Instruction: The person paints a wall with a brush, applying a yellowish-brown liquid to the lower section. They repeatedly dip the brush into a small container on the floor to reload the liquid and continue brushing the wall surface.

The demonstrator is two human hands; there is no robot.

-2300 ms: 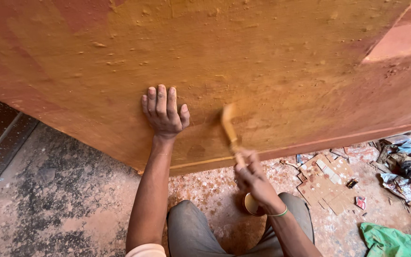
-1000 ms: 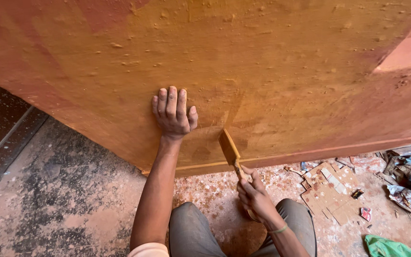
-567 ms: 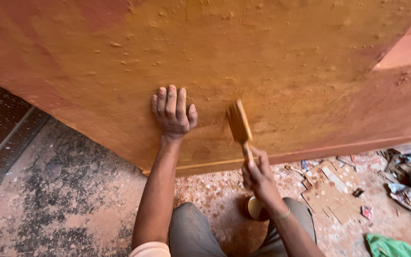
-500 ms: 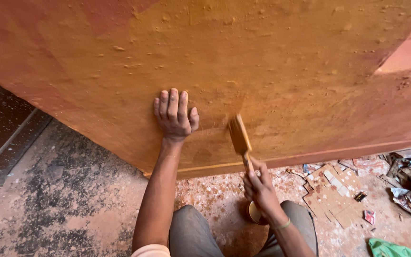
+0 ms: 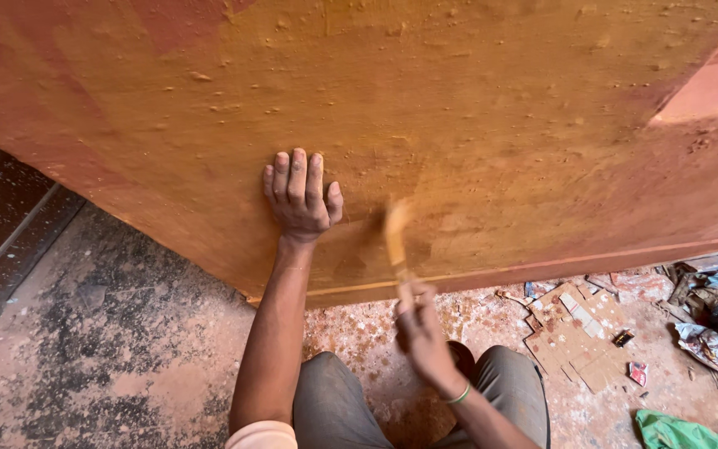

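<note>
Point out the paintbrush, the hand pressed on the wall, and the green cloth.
paintbrush (image 5: 395, 237), head view, on the blurred bristles.
left hand (image 5: 298, 202), head view, on its back.
green cloth (image 5: 681, 432), head view, on its crumpled middle.

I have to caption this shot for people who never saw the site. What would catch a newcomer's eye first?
The big ochre-orange wall fills the upper frame. The left hand is pressed flat against it, and beside it the right hand holds a motion-blurred paintbrush low on the wall. Cardboard scraps and litter lie on the paint-spattered floor at right.
</note>
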